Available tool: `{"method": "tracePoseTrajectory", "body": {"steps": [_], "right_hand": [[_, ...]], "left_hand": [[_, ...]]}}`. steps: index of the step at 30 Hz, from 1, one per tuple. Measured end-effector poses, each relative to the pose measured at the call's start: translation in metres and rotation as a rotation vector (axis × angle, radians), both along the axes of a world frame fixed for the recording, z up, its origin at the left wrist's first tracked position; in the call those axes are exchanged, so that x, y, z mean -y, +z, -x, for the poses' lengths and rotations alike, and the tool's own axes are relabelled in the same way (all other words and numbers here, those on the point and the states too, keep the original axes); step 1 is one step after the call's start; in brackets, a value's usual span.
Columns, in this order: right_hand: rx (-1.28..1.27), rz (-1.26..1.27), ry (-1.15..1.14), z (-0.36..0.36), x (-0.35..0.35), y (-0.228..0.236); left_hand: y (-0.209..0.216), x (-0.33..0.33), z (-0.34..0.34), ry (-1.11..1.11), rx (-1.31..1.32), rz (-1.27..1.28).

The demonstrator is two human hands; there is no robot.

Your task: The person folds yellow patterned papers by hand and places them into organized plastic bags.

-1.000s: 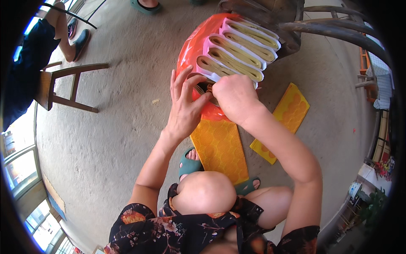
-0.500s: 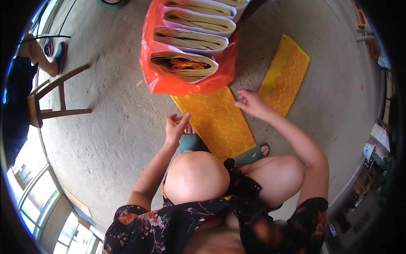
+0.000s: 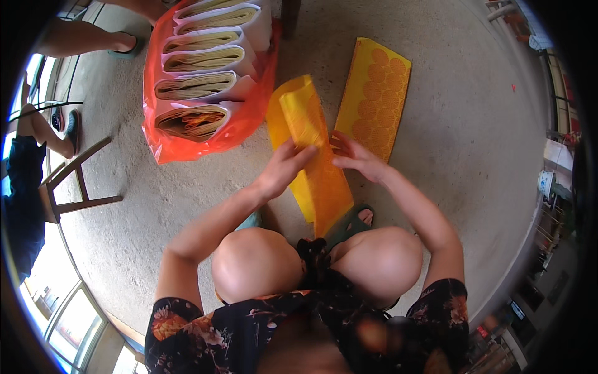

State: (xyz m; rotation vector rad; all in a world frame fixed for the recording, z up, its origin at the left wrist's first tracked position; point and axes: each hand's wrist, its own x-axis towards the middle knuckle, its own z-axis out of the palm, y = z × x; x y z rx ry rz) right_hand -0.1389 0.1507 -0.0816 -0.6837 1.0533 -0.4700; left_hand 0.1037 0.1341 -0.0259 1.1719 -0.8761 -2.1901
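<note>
A yellow paper sheet (image 3: 327, 187) with an orange pattern stands half folded in front of my knees, its left part curling over. My left hand (image 3: 283, 168) grips it from the left, thumb over the front face and fingers partly hidden. At the right edge, my right hand (image 3: 361, 159) holds the paper between bent fingers and thumb. A second stack of yellow paper (image 3: 374, 100), printed with orange round motifs, lies flat on the floor beyond my right hand.
Left of the paper stands a red plastic bag (image 3: 249, 128) packed with several folded paper bundles (image 3: 202, 59) in white wrapping. Farther left are a wooden chair (image 3: 81, 177) and other people's legs (image 3: 87, 37). My sandalled foot (image 3: 355, 224) is close under the paper. Household items line the right side.
Both hands have come together on the near yellow paper, which was flat and is now lifted and curled. The view has shifted, so the red bag appears farther left.
</note>
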Motion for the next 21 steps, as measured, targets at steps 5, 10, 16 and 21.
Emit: {"method": "tracePoseTrajectory", "body": {"steps": [5, 10, 16, 21], "right_hand": [[0.018, 0.342, -0.158, 0.011, -0.026, 0.041], [-0.444, 0.327, -0.39, 0.047, -0.044, 0.017], [0.014, -0.092, -0.758, 0.105, -0.041, 0.0], [0.048, -0.165, -0.864, 0.13, -0.063, -0.011]], "left_hand": [[-0.035, 0.034, 0.098, 0.057, 0.046, 0.145], [0.0, 0.055, 0.166, -0.228, 0.23, 0.29], [-0.075, 0.087, 0.12, -0.132, 0.985, 0.88], [-0.091, 0.062, 0.134, -0.544, 0.987, 0.631]]}}
